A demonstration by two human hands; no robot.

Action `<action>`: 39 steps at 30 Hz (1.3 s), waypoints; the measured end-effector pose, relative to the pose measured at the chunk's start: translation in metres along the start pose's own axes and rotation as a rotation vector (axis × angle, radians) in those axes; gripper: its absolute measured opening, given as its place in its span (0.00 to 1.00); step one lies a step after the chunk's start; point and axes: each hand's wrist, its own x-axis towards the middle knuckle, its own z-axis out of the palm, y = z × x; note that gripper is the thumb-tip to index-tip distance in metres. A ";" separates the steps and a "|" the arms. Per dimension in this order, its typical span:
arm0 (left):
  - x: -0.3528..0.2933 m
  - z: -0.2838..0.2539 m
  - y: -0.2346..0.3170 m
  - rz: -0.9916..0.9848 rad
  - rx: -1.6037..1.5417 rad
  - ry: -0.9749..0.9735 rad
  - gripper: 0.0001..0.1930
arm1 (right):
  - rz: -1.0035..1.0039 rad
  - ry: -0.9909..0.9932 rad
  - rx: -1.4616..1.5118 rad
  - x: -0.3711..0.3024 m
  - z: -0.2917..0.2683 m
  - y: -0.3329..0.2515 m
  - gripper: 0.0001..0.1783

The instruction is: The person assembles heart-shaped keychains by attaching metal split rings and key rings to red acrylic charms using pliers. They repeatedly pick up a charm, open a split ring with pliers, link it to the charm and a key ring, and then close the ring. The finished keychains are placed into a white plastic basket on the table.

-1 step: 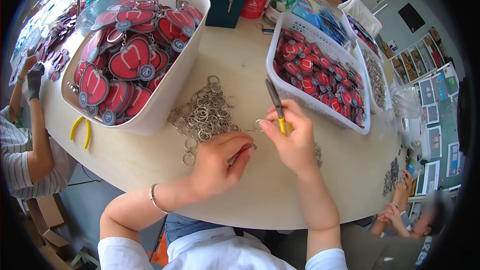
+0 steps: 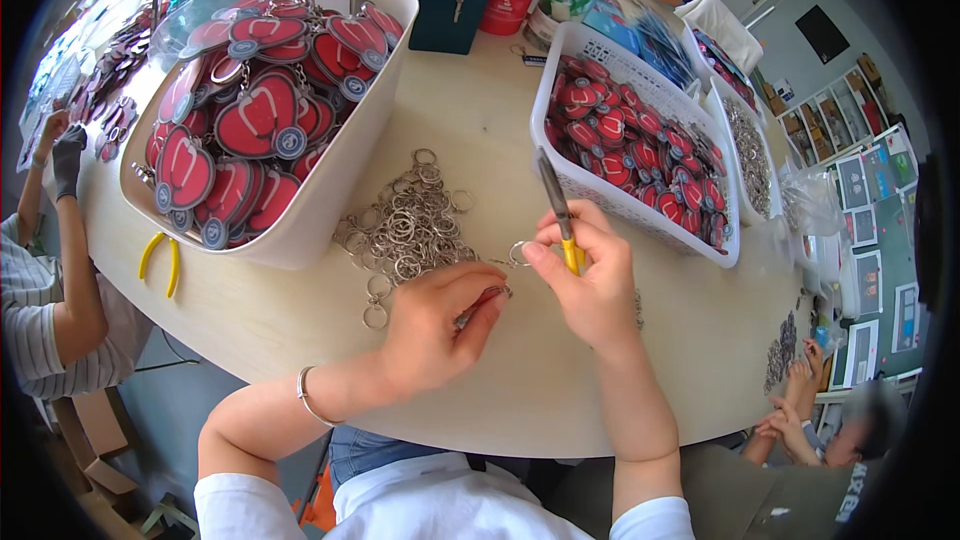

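My left hand [image 2: 440, 320] is closed, pinching a small red charm [image 2: 484, 302] that mostly hides behind the fingers. A short chain runs from its fingertips toward a metal key ring [image 2: 519, 254]. That ring sits between the thumb and fingers of my right hand [image 2: 585, 275]. The same hand also grips yellow-handled pliers [image 2: 556, 202], their dark end pointing up and away. Just beyond my left hand lies a pile of key rings with chains [image 2: 410, 225] on the table.
At left stands a deep white bin [image 2: 345, 155] of finished red keychains, with yellow-handled pliers [image 2: 160, 262] beside it. A white basket [image 2: 640, 225] at right holds red charms. Behind are a dark green box [image 2: 452, 5] and red cup [image 2: 508, 8]. Other people work around the table.
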 end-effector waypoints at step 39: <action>0.001 0.000 0.008 0.203 -0.040 0.040 0.07 | 0.000 -0.021 0.078 -0.019 -0.021 -0.037 0.08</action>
